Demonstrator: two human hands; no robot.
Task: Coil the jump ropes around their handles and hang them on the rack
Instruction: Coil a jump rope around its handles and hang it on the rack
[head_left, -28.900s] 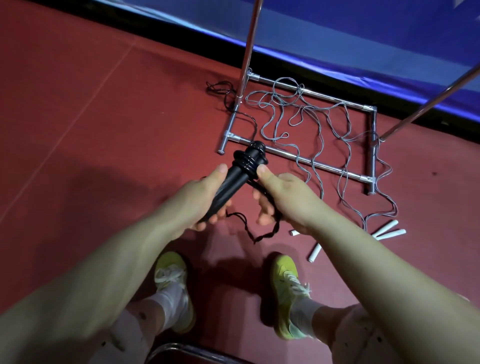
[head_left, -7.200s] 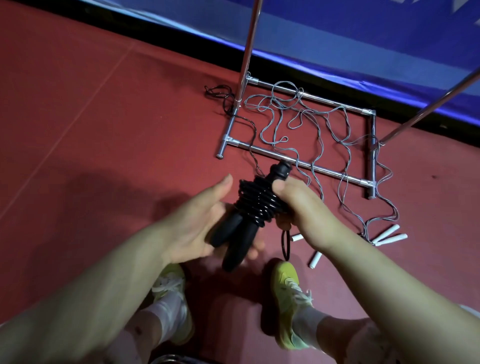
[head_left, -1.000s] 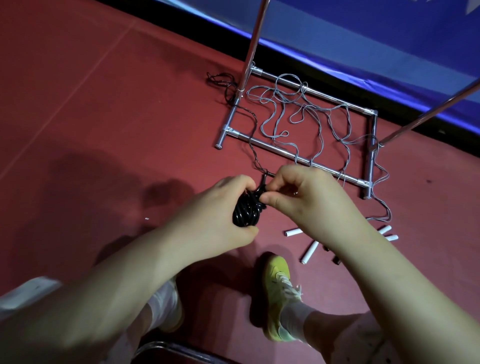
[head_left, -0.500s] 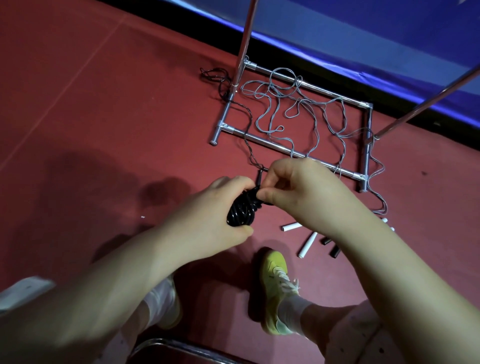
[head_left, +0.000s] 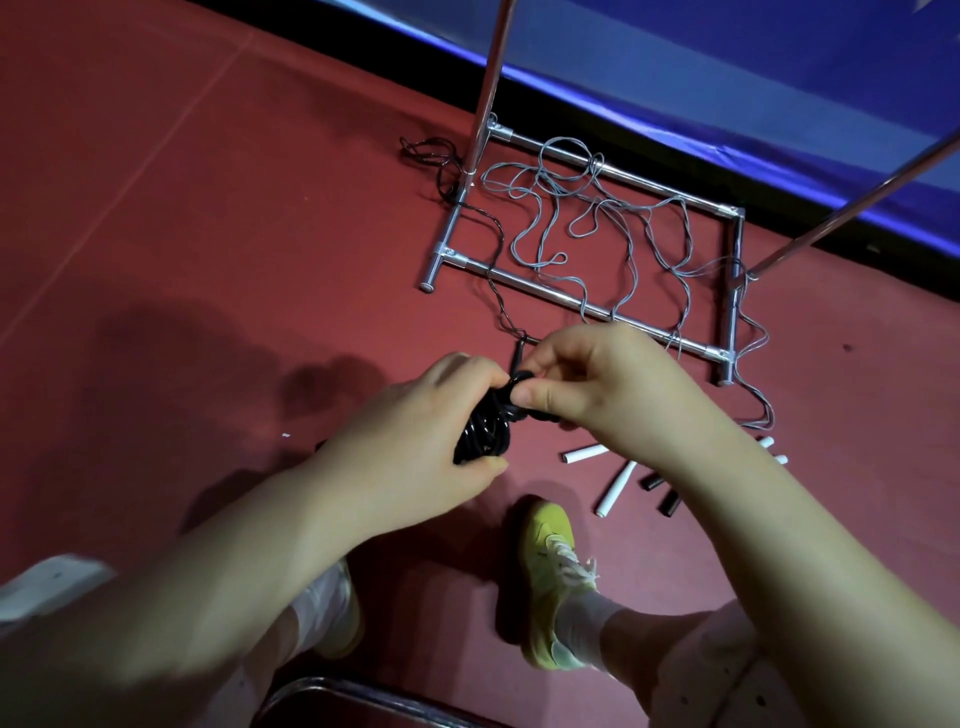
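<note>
We held the black jump rope (head_left: 485, 428) above the red floor (head_left: 208, 208), near the front bar of the metal rack (head_left: 587, 306). Our left hand (head_left: 415, 441) was wrapped around the coiled bundle, fingers clenched on it. Our right hand (head_left: 597, 384) pinched the rope's top between thumb and curled fingers. A thin black cord (head_left: 498, 291) ran from the bundle toward the rack's left corner. Grey ropes (head_left: 597, 223) lay tangled inside the rack base, white handles (head_left: 615, 486) on the floor beside our yellow shoe (head_left: 550, 571)

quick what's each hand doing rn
Left hand: grips the coiled black jump rope.
Right hand: pinches the rope's end at the top of the coil.
</note>
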